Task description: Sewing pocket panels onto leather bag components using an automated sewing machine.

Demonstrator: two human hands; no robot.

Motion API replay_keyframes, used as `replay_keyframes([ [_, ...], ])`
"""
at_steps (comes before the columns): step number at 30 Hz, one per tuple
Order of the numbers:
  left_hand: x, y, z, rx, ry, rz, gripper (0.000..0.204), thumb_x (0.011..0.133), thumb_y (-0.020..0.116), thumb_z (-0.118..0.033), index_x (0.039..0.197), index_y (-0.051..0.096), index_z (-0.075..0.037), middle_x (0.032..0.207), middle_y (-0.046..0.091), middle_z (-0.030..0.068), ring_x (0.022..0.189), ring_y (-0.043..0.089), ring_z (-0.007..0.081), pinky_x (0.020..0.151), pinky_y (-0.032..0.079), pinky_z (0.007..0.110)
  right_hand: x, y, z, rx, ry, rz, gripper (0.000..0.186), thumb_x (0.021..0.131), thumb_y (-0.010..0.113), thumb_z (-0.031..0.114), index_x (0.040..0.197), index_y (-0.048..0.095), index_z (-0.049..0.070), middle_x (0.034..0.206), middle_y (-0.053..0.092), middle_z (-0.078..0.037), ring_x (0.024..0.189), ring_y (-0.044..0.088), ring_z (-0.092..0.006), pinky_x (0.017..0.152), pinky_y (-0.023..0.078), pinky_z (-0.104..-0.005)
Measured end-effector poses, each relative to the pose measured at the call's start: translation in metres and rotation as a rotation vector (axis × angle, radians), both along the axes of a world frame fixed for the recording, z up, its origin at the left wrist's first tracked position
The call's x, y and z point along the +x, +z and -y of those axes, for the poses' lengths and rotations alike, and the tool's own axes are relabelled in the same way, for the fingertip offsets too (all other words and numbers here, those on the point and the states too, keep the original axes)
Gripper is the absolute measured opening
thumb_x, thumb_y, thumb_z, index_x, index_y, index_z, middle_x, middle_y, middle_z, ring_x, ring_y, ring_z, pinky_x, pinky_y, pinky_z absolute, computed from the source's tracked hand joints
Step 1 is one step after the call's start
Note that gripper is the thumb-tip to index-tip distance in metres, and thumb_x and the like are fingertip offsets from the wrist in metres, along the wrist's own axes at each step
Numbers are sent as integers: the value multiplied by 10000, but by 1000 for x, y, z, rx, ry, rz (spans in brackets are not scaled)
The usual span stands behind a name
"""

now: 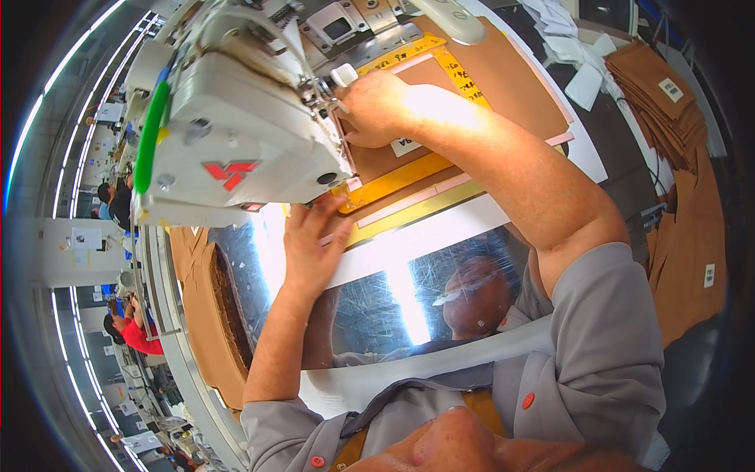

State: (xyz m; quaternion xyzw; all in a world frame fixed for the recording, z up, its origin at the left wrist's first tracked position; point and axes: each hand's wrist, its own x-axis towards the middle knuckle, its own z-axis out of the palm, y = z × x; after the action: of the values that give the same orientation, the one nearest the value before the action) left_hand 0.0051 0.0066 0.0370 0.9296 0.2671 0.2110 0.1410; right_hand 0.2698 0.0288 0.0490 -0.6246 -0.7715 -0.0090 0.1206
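A white sewing machine head (pixel 259 138) stands over brown fabric (pixel 515 75) laid in a yellow template frame (pixel 401 179) with dark handwritten marks. My right hand (pixel 376 108) reaches across the fabric to the needle area, beside a white knob (pixel 344 75). Its fingers are bent and closed, their tips partly hidden, and whatever they hold cannot be made out. Below the machine head, my left hand (pixel 311 248) rests with spread fingers at the frame's near left corner. A white label (pixel 406 146) shows on the fabric under my right wrist.
A shiny, scratched plate (pixel 370 307) lies in front of me. Stacked brown panels (pixel 649 86) and hanging brown pieces (pixel 688 244) are at the right, near crumpled white material (pixel 578 82). More brown fabric (pixel 212 330) drapes at the left. Other people work far left.
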Motion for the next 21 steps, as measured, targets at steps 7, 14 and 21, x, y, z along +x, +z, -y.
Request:
replay_keyframes([
  [7,21,5,12,129,-29,-38,570,891,738,-380,1362,607,-87,993,713,154,898,681,319,913,483,423,-8,10,8,-50,31,55,403,833,659,373,1029,755,35,1172,674,-216,1165,626,-366,984,489,-481],
  [14,37,2,12,210,49,-236,579,904,682,-518,1309,663,-105,780,724,144,794,710,312,853,507,443,-2,-4,16,-180,5,155,760,970,497,595,1544,446,99,1575,417,-134,1464,373,-282,1203,283,-460],
  [21,42,8,21,134,88,-248,556,891,689,-529,1250,678,-104,744,719,140,730,711,316,792,532,458,1,-27,29,-125,36,69,832,985,444,622,1617,286,105,1686,260,-106,1556,221,-265,1276,136,-456],
])
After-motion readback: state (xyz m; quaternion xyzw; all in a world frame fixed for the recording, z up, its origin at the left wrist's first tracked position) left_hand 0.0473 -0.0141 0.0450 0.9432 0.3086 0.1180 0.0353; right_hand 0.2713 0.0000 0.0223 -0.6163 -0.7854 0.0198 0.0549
